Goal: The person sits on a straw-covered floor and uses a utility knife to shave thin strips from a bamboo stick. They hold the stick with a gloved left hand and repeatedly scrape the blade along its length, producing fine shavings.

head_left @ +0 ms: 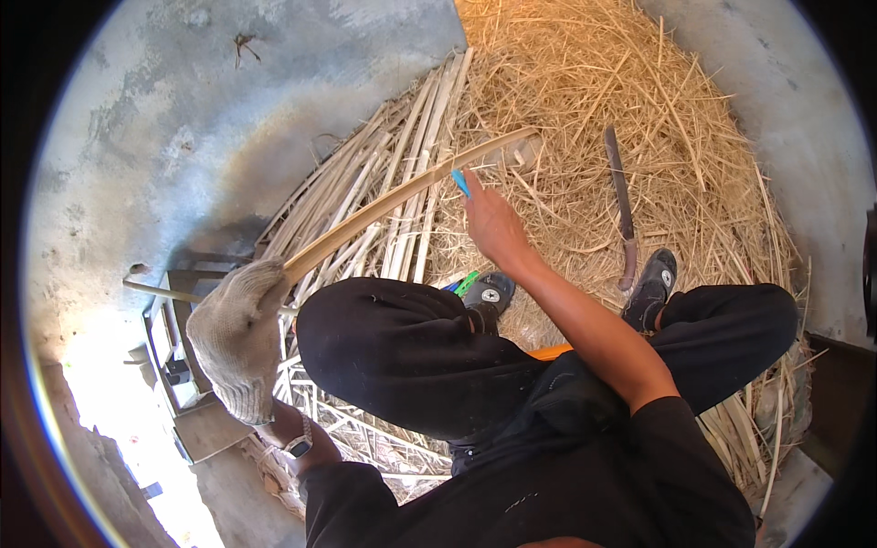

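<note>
A grey knitted glove covers my left hand (pixel 236 329), which is closed around the near end of a long split bamboo strip (pixel 379 203). From there the strip slants up and away to the right, its far end lying over the shavings. My bare right hand (pixel 494 224) is closed on a small blue tool (pixel 460 182), most of it hidden by the fingers. The tool meets the lower edge of the strip, past its middle; its exact kind does not show. A long dark-bladed knife (pixel 619 196) lies on the shavings right of that hand.
Split bamboo strips (pixel 416 173) lie in a bundle along the left wall (pixel 228 119). Pale shavings (pixel 585 82) cover the floor ahead and around my shoes (pixel 491 294). An orange seat edge (pixel 551 351) shows beneath me. A boxy frame (pixel 178 365) stands beside my gloved hand.
</note>
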Tool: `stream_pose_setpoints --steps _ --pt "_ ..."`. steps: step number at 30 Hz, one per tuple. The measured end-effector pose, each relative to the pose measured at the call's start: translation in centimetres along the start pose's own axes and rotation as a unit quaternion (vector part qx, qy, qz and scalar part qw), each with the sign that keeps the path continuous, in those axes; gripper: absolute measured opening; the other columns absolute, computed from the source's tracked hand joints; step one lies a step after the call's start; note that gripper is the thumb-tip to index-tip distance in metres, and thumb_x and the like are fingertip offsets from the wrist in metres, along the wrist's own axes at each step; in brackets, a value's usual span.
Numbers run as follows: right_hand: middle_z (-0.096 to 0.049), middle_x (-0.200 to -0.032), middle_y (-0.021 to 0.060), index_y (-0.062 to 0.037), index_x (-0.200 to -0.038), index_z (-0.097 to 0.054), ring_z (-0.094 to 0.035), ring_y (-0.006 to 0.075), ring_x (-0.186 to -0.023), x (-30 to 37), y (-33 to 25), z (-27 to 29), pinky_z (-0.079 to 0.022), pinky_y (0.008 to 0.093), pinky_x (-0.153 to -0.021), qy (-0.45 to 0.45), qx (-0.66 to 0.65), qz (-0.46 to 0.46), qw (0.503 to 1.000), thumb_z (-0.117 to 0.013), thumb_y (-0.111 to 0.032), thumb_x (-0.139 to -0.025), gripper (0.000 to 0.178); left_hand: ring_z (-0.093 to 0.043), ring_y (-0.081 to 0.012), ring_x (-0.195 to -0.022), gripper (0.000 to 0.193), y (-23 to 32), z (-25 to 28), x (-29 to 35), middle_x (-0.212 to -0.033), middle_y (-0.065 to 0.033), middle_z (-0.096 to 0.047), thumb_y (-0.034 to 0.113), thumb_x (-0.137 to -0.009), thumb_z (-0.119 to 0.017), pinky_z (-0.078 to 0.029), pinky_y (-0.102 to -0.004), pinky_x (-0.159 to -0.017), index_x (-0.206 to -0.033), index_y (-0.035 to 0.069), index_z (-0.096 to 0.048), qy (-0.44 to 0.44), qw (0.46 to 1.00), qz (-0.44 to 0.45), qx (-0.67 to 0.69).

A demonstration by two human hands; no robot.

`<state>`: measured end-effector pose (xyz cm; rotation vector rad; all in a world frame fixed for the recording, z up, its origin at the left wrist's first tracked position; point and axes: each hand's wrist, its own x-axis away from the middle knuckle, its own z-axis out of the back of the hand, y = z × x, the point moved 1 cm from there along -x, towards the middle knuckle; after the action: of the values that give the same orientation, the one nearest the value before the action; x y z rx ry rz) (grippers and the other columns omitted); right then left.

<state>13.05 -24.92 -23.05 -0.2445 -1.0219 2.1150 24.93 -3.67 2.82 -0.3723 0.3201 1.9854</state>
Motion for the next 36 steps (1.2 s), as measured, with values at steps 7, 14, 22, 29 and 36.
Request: stream_pose_setpoints --steps 7,14,22,29,36 --pt "-0.067 -0.083 0.0263 -0.0048 -0.137 -0.054 -0.068 0.0447 -0.083 6.4 6.5 1.5 -0.052 0.0517 -0.074 -0.122 0.045 -0.018 0.991 -0.054 -0.017 -0.100 0.039 -0.072 -0.0194 -0.076 0.021 5.5 0.1 -1.8 -0.100 -0.0157 -0.075 -0.002 -0.077 -0.080 -0.060 -0.0291 -0.067 -0.097 -0.002 -0.073 0.143 0.959 0.121 0.213" --pt "-0.067 -0.087 0.0274 -0.0030 -0.122 -0.060 -0.066 0.0452 -0.085 9.6 -0.1 13.5 -0.051 0.0525 -0.077 -0.053 -0.147 -0.015 0.988 -0.053 -0.025 -0.101 0.032 -0.070 -0.0226 -0.072 0.042 9.6 1.9 1.9 -0.107 -0.0203 -0.072 0.009 -0.072 -0.085 -0.057 -0.0277 -0.060 -0.108 -0.004 -0.069 0.194 0.895 0.215 0.340" --pt "-0.068 -0.083 0.0233 -0.0049 -0.133 -0.061 -0.068 0.0362 -0.077 11.6 1.1 12.5 -0.051 0.0450 -0.070 0.005 -0.093 0.083 0.992 -0.058 -0.023 -0.100 0.038 -0.067 -0.0291 -0.105 0.056 9.9 3.6 4.2 -0.111 -0.0211 -0.071 0.016 -0.061 -0.087 -0.057 -0.0371 -0.087 -0.111 -0.003 -0.070 0.034 0.917 0.208 0.339" --pt "-0.058 -0.086 0.0217 -0.0030 -0.143 -0.048 -0.062 0.0417 -0.076 11.7 -4.3 9.8 -0.050 0.0503 -0.073 0.077 -0.174 0.185 0.964 -0.057 -0.017 -0.100 0.047 -0.068 -0.0299 -0.109 0.045 11.3 2.2 4.5 -0.108 -0.0187 -0.072 -0.005 -0.063 -0.083 -0.055 -0.0405 -0.094 -0.106 -0.002 -0.070 0.094 0.947 0.140 0.273" --pt "-0.061 -0.085 0.0196 -0.0052 -0.139 -0.053 -0.063 0.0392 -0.078 15.3 -2.2 11.9 -0.051 0.0482 -0.070 -0.021 -0.009 0.141 0.990 -0.057 -0.021 -0.100 0.042 -0.069 -0.0262 -0.098 0.053 12.9 2.0 5.3 -0.107 -0.0171 -0.070 -0.004 -0.061 -0.087 -0.055 -0.0371 -0.089 -0.111 -0.001 -0.070 0.155 0.912 0.198 0.323"
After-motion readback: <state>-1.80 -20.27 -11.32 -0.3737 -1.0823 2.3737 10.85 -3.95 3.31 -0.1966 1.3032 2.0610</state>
